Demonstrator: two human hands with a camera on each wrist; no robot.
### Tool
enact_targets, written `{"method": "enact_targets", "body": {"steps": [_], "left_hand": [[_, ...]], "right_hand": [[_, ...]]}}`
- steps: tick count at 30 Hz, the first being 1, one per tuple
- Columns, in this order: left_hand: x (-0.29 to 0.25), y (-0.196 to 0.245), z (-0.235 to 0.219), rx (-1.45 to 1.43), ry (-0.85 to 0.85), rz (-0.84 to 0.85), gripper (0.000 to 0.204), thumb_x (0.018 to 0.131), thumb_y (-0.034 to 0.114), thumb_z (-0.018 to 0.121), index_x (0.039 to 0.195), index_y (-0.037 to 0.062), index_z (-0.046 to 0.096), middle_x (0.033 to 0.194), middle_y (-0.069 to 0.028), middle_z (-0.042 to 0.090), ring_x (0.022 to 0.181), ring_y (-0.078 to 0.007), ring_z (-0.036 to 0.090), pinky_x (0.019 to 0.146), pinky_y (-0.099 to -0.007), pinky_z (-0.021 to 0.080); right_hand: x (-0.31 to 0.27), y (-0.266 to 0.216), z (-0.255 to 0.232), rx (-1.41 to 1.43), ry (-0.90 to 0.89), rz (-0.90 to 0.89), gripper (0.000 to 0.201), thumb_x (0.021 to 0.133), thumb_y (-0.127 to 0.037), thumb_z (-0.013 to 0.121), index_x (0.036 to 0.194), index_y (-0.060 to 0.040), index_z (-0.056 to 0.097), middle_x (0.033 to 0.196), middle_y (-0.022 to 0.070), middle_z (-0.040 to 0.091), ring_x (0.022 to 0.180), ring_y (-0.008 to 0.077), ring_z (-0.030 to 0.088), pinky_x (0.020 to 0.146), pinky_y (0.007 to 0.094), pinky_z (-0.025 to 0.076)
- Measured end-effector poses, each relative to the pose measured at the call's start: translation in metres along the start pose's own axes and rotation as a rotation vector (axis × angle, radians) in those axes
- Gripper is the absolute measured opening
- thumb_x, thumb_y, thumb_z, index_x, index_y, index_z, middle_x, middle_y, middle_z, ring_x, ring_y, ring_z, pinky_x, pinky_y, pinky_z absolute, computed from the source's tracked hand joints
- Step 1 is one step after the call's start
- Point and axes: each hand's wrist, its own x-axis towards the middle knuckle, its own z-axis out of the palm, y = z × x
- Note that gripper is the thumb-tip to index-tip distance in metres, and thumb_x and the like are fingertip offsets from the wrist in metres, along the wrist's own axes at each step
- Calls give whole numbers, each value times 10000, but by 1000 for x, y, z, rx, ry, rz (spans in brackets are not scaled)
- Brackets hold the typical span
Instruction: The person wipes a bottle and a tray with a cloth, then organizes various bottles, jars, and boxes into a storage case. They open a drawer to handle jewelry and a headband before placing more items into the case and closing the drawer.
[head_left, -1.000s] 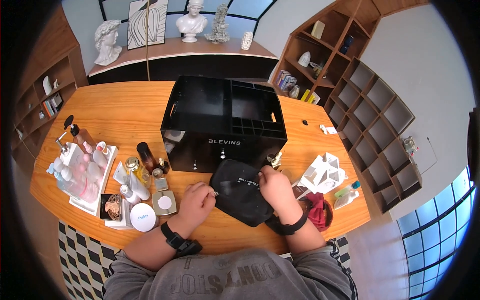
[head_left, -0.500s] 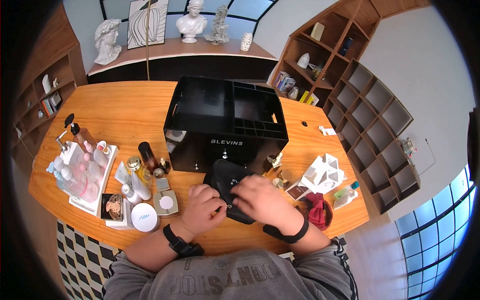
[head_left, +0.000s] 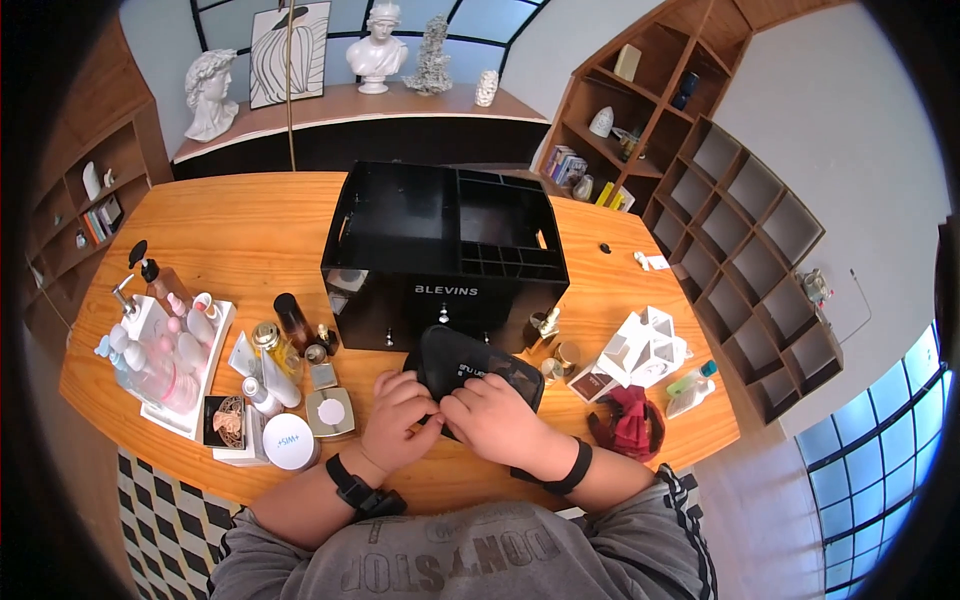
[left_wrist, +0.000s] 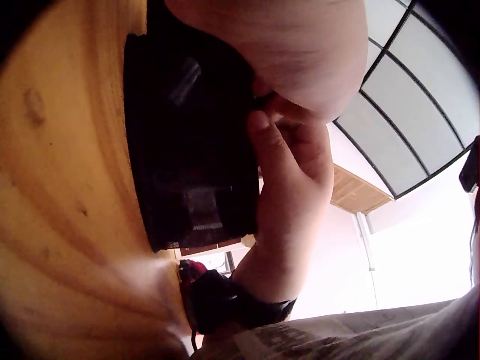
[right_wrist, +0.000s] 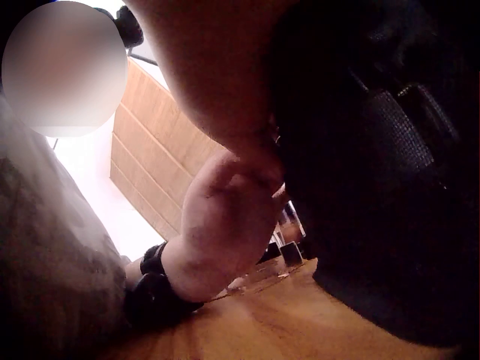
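A black soft pouch [head_left: 478, 365] with small white lettering stands at the front of a black organizer box [head_left: 445, 300] marked BLEVINS. My left hand [head_left: 400, 420] grips the pouch's near left edge with curled fingers. Right beside it, my right hand [head_left: 493, 418] pinches the same edge, and the fingertips of both hands meet there. In the left wrist view the pouch [left_wrist: 191, 142] rises from the wooden table, the right thumb [left_wrist: 270, 142] against its edge. The right wrist view shows the dark side of the pouch [right_wrist: 375, 217] up close. What lies between the fingertips is hidden.
On the left are a white tray [head_left: 218, 372] of bottles, a round white jar [head_left: 290, 442], a compact [head_left: 330, 410] and several cosmetics. To the right stand a white angular holder [head_left: 645, 347], a dark red bow headband [head_left: 630, 425] and a small green-capped bottle [head_left: 690, 390].
My right hand has left the pouch's far right side and come left and nearer, beside my left hand. The pouch has turned and tipped up, its lettering now further left.
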Motion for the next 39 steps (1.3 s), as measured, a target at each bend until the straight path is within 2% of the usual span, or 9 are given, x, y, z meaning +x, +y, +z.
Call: {"method": "enact_targets", "body": {"steps": [3, 9, 15, 21, 24, 27, 30, 33, 39], "left_hand": [[-4, -3, -2, -97, 5, -128, 93, 760, 45, 675, 839, 79, 639, 833, -56, 600, 916, -279, 570, 957, -447, 382], [-13, -6, 9, -283, 190, -332, 305, 785, -88, 590, 1063, 36, 588, 1001, -145, 612, 1003, -308, 586, 943, -389, 437], [0, 0, 2, -160, 234, -254, 413, 769, -118, 555, 1158, 21, 580, 1199, -195, 546, 1103, -354, 556, 991, -394, 432], [-1, -5, 4, -219, 117, -251, 511, 752, -100, 617, 1241, 47, 611, 1405, -178, 449, 1284, -341, 483, 1076, -404, 384], [-1, -6, 7, -338, 94, -257, 501, 747, -85, 660, 1229, 45, 630, 1455, -178, 418, 1335, -335, 444, 1086, -409, 373], [1, -2, 8, -425, 58, -285, 398, 752, -79, 674, 1128, 53, 676, 1446, -168, 440, 1353, -341, 424, 1094, -414, 361], [-5, -14, 10, -444, -32, -216, 300, 751, -85, 668, 1011, 60, 704, 1420, -147, 479, 1359, -339, 417, 1104, -409, 346], [-4, -12, 10, -436, -16, -231, 251, 753, -102, 642, 936, 60, 699, 1385, -134, 520, 1358, -338, 418, 1106, -405, 343], [-5, -15, 9, -667, -2, -374, 276, 761, -142, 580, 918, 52, 698, 1391, -130, 534, 1379, -326, 402, 1130, -403, 313]], "right_hand": [[-1, -1, -6, 8, -25, -25, 105, 811, -143, 638, 864, -108, 554, 772, 36, 566, 818, 232, 577, 765, 350, 422], [-6, -5, -21, 93, -149, -28, 232, 749, -96, 630, 975, -88, 576, 898, 64, 580, 861, 245, 582, 798, 351, 420], [-14, -1, -30, 156, -277, -80, 340, 714, -73, 639, 1050, -73, 583, 1000, 69, 602, 927, 253, 597, 809, 359, 464], [-28, 11, -34, 399, -247, -63, 302, 723, -36, 599, 1023, -54, 574, 911, 107, 605, 906, 312, 594, 771, 420, 485], [-34, 12, -41, 464, -261, -38, 278, 738, -27, 585, 1013, -60, 571, 878, 118, 611, 903, 328, 595, 766, 432, 484], [-39, 12, -42, 475, -213, -52, 303, 720, 5, 600, 1015, -60, 585, 879, 97, 612, 856, 321, 593, 751, 429, 491], [-40, 11, -45, 478, -196, -46, 307, 716, 13, 599, 1016, -54, 581, 866, 100, 608, 846, 320, 588, 744, 431, 487], [-42, 9, -49, 482, -249, 8, 280, 730, -12, 585, 1005, -64, 578, 876, 108, 618, 894, 323, 591, 784, 433, 478], [-53, 17, -66, 514, -123, 136, 291, 705, 57, 597, 975, -49, 619, 823, 118, 609, 812, 340, 604, 712, 431, 490]]}}
